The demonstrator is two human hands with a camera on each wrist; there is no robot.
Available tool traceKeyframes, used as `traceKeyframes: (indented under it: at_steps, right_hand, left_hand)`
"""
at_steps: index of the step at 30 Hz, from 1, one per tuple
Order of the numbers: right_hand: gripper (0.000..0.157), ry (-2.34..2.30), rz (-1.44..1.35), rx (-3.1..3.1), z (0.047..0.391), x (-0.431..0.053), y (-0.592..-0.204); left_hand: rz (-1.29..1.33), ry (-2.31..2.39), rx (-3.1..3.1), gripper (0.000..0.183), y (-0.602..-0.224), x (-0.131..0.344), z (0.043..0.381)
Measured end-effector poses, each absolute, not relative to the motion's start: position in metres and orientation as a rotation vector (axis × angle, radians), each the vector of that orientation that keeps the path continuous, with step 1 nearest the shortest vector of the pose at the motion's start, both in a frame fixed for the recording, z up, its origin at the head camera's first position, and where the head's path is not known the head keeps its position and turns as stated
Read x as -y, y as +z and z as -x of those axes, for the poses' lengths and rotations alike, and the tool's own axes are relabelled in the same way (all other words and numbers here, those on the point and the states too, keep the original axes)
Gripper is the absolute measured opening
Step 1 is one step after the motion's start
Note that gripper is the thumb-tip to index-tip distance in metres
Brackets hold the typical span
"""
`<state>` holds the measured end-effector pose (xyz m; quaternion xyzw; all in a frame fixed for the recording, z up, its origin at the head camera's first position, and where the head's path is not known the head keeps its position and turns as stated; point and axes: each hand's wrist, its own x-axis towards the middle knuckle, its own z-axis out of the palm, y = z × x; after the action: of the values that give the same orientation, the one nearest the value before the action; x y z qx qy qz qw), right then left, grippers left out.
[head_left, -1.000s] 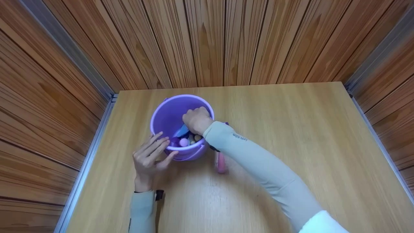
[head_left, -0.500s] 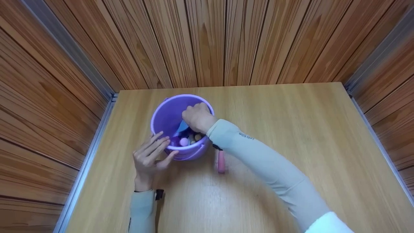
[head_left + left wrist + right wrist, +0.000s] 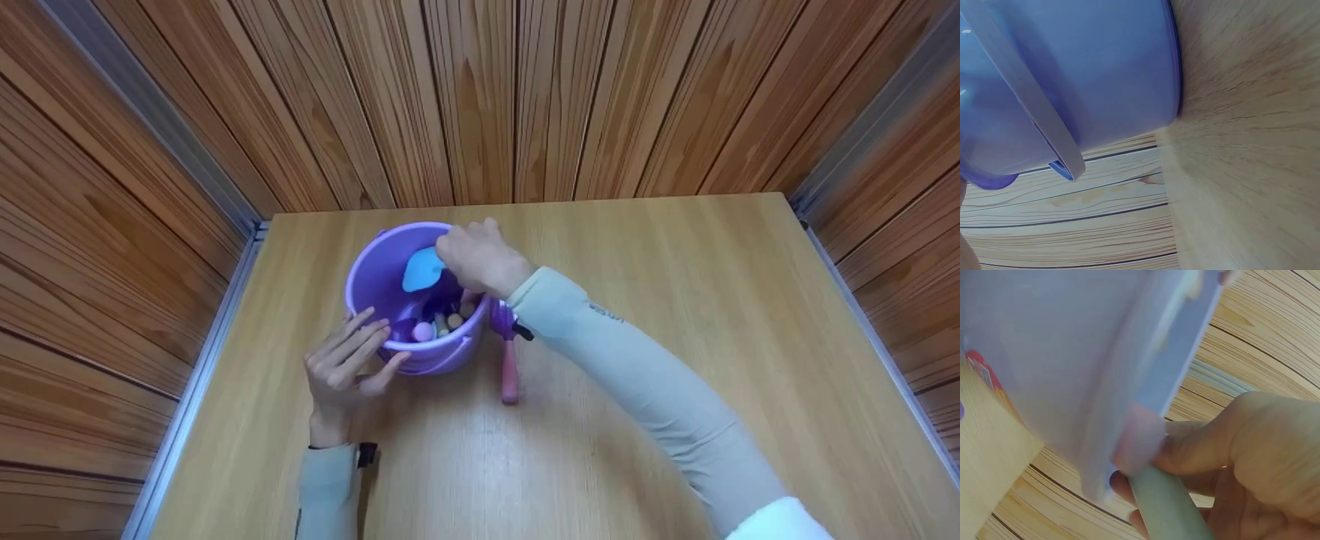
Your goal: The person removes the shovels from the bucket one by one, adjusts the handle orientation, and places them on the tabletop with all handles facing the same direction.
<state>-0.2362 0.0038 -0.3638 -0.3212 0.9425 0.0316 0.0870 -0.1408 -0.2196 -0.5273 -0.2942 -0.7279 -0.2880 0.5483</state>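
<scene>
A purple bucket [image 3: 442,358] stands on the table with several small toy pieces [image 3: 442,324] inside, some pink and some tan. My left hand [image 3: 341,371] rests against its near left side, fingers nearly straight at the rim and thumb apart on the outside. In the left wrist view the bucket's wall and carrying handle [image 3: 1039,107] fill the upper left. My right hand [image 3: 484,259], at the far right rim, grips a toy shovel with a light-blue blade [image 3: 422,268]. In the right wrist view thumb and fingers pinch its pale, rod-like part [image 3: 1168,503], beside a blurred pink part.
A toy rake with a purple head and pink handle [image 3: 510,375] lies on the table just right of the bucket, partly under my right wrist. Wood-panelled walls [image 3: 487,97] enclose the wooden table [image 3: 660,300] at the back and both sides.
My right hand has risen from inside the bucket and moved right to its rim, lifting the blue shovel. More of the rake now shows. My left hand keeps its place.
</scene>
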Motion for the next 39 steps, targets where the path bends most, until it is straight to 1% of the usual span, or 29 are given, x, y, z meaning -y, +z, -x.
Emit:
traceKeyframes:
  at_steps: [5, 9, 12, 16, 21, 26, 39]
  right_hand:
    - [0.016, -0.049, 0.961, -2.825, 0.233, -0.017, -0.354]
    - [0.024, -0.227, 0.951, -2.797, 0.230, -0.025, -0.352]
    - [0.028, -0.346, 0.918, -2.762, 0.229, -0.029, -0.351]
    - [0.031, -0.390, 0.880, -2.767, 0.229, -0.036, -0.350]
    - [0.033, -0.469, 0.840, -2.717, 0.231, -0.054, -0.350]
    - [0.041, -0.624, 0.753, -2.659, 0.233, -0.076, -0.351]
    - [0.038, -1.010, 0.623, -2.561, 0.221, -0.115, -0.365]
  left_hand:
    - [0.692, -0.684, 1.738, 0.046, -0.527, 0.219, 0.141]
    - [0.687, -0.687, 1.732, 0.046, -0.527, 0.220, 0.140]
    - [0.682, -0.692, 1.728, 0.046, -0.526, 0.222, 0.140]
    - [0.676, -0.693, 1.725, 0.046, -0.526, 0.221, 0.140]
    - [0.676, -0.688, 1.718, 0.047, -0.527, 0.219, 0.139]
    - [0.688, -0.703, 1.731, 0.047, -0.527, 0.217, 0.141]
    - [0.694, -0.699, 1.688, 0.046, -0.528, 0.217, 0.142]
